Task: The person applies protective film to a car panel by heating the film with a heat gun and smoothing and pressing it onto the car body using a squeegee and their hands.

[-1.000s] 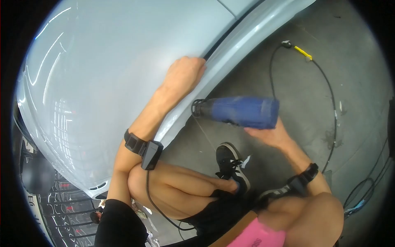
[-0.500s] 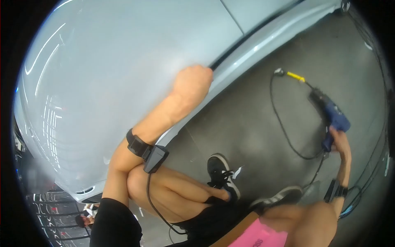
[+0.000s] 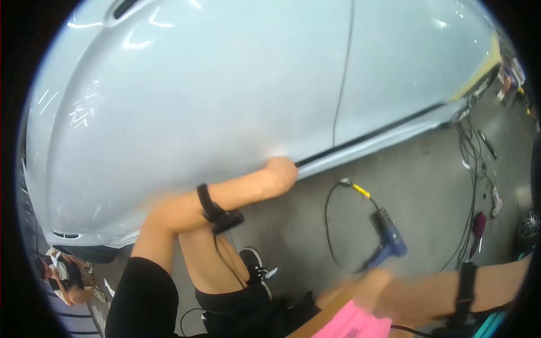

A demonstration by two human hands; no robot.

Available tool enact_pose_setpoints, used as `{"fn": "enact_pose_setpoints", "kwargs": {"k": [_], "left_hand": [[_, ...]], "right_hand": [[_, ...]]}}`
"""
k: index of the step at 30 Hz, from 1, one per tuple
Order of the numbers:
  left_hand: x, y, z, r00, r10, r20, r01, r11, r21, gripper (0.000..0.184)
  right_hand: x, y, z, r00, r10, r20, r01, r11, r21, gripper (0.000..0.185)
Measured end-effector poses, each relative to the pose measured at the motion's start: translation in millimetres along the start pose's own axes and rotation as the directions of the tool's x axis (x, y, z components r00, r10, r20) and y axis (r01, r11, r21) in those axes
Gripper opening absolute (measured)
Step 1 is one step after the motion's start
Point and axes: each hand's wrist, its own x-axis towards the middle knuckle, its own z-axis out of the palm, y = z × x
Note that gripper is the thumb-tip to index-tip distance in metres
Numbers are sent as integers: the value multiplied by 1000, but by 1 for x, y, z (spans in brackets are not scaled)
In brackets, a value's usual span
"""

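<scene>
My left hand [image 3: 281, 176] is curled closed against the lower edge of a pale blue-grey car door [image 3: 236, 101], beside the dark gap above the sill. Whatever its fingers hold, if anything, is hidden. On the floor lies a blue heat gun [image 3: 390, 239] with a black nozzle and a cord with a yellow section [image 3: 360, 190]. My right hand [image 3: 378, 290], smeared by motion, is close to my body, near a bright pink piece [image 3: 352, 324] with dark lettering. The heat gun is apart from it.
Black cables [image 3: 465, 208] run along the floor at the right, near a dark red brush-like tool [image 3: 478, 226]. A wheel [image 3: 528, 225] stands at the far right edge. Another person [image 3: 70, 281] is low at the left, beyond the car.
My right hand has let go of the heat gun, which now lies on the floor, and has come in towards my body. My left hand stays at the door edge while the view has shifted.
</scene>
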Motion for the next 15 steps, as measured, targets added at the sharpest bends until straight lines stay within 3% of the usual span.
{"fn": "enact_pose_setpoints", "kwargs": {"k": [1,2,3,4,5,6,7,8,9,12,15], "left_hand": [[1,3,5,1000,-7,-29,9,999,49,14],[-3,5,5,996,-29,-83,29,1000,8,11],[-5,6,6,994,-55,-94,51,998,-48,11],[-2,4,14,990,-66,-121,57,995,-78,11],[-11,1,2,995,-42,-93,34,995,-90,12],[-8,1,6,994,-42,-101,35,997,-70,12],[-6,2,12,994,-35,-107,30,998,-46,12],[-11,-2,12,995,-49,-82,47,998,-32,12],[-14,-2,6,993,-27,-114,23,999,-38,11],[-9,0,14,994,48,-101,-51,998,-23,9],[-4,-5,18,989,53,-138,-57,998,-25,9]], "right_hand": [[-9,7,-10,1000,5,23,-6,1000,17,27],[-21,12,-28,938,162,308,-81,962,-259,25],[-36,19,-52,778,358,516,-53,855,-515,24],[-60,16,-92,768,344,541,-52,875,-482,24],[-89,9,-140,567,264,780,352,778,-520,9],[-112,6,-173,297,255,920,704,593,-391,19],[-179,86,-126,802,284,525,426,345,-836,15],[-172,91,-116,660,578,480,376,299,-877,17],[-164,91,-110,456,812,364,339,220,-915,18],[-192,99,-124,646,687,331,212,255,-943,28],[-197,93,-142,686,652,322,180,277,-944,39]]}}
